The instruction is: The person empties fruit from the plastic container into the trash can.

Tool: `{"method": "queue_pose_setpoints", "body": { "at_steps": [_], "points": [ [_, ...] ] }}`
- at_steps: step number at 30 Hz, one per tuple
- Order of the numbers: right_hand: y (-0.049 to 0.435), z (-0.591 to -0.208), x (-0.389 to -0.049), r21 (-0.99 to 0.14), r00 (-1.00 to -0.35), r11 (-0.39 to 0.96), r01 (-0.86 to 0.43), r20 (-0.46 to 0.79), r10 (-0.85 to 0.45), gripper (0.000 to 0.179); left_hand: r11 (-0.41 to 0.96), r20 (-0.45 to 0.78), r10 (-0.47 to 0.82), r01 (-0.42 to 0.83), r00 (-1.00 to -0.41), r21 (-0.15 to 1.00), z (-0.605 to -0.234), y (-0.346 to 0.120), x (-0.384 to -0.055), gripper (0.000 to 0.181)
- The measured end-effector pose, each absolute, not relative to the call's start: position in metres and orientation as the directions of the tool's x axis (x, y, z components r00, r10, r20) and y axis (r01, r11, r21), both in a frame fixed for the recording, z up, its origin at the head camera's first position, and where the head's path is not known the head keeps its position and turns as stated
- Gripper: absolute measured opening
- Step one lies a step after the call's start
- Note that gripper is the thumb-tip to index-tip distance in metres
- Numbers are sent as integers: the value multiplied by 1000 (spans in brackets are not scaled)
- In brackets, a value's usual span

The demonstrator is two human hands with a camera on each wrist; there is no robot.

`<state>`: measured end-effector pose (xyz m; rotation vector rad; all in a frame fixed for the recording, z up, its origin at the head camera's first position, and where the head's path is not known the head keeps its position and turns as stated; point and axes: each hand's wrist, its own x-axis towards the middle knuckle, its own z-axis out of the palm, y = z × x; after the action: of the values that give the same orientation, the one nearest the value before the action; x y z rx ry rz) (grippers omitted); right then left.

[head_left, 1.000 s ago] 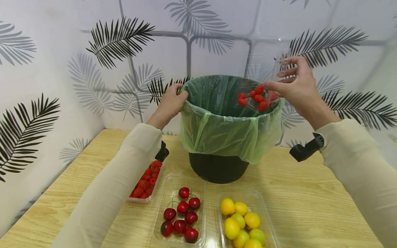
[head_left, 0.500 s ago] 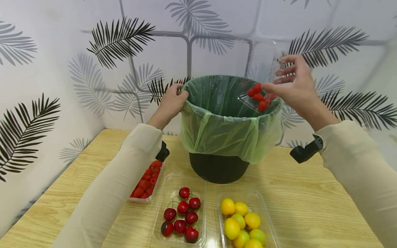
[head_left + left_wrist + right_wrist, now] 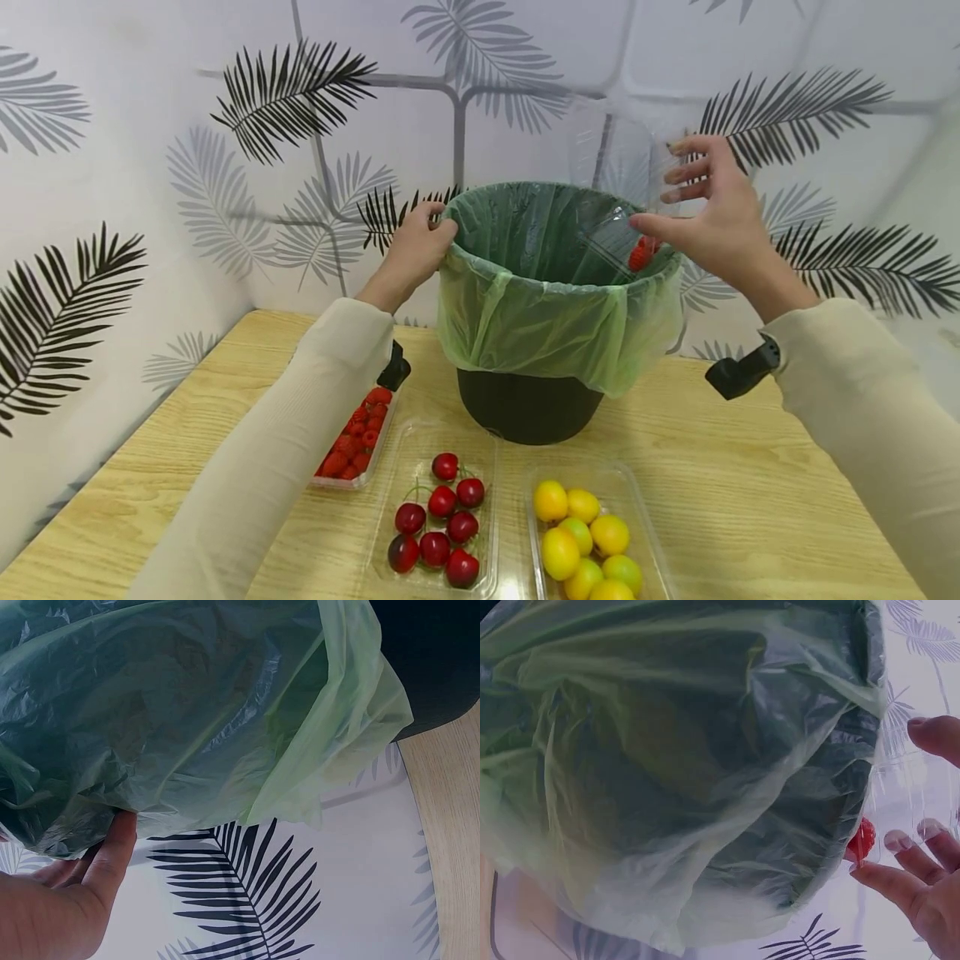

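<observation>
My left hand (image 3: pixel 415 242) grips the left rim of a black bin (image 3: pixel 528 408) lined with a thin green bag (image 3: pixel 558 325). In the left wrist view the fingers (image 3: pixel 112 855) curl over the bag's edge. Above the bin's right side, my right hand (image 3: pixel 716 208) holds a clear plastic box (image 3: pixel 611 233) by its edge, thumb on the near side and fingers spread behind. The box is tilted with its low end inside the bin mouth. Red raspberries (image 3: pixel 641 255) show in it near the thumb, and also beside the bag rim in the right wrist view. The bin's bottom is hidden.
On the wooden table (image 3: pixel 750 483) in front of the bin lie clear boxes of dark red cherries (image 3: pixel 442 502) and yellow-green fruit (image 3: pixel 577 535). A box of raspberries (image 3: pixel 352 446) is partly behind my left sleeve. A leaf-patterned wall (image 3: pixel 525 50) stands close behind.
Several raspberries have slid out of the tilted box into the bin, so fewer show in it. The right hand has turned the box slightly. The left hand stays on the rim.
</observation>
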<state>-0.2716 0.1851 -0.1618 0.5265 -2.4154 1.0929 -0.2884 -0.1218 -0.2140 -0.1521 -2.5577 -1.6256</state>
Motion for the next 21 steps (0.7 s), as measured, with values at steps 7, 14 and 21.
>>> {"method": "queue_pose_setpoints", "body": {
  "at_steps": [7,14,21],
  "points": [
    [184,-164,-269,-478,-779,669,-568,574,-252,73,426,151,27,148,-988,893,-215,-121,-288,53],
    [186,-166,-268,-450,-757,664,-597,591,-279,74,418,148,20,143,-989,897,-218,-120,-290,54],
    [184,-164,-267,-437,-757,675,-594,588,-285,75,408,158,24,154,-987,900,-217,-122,-290,53]
  ]
}}
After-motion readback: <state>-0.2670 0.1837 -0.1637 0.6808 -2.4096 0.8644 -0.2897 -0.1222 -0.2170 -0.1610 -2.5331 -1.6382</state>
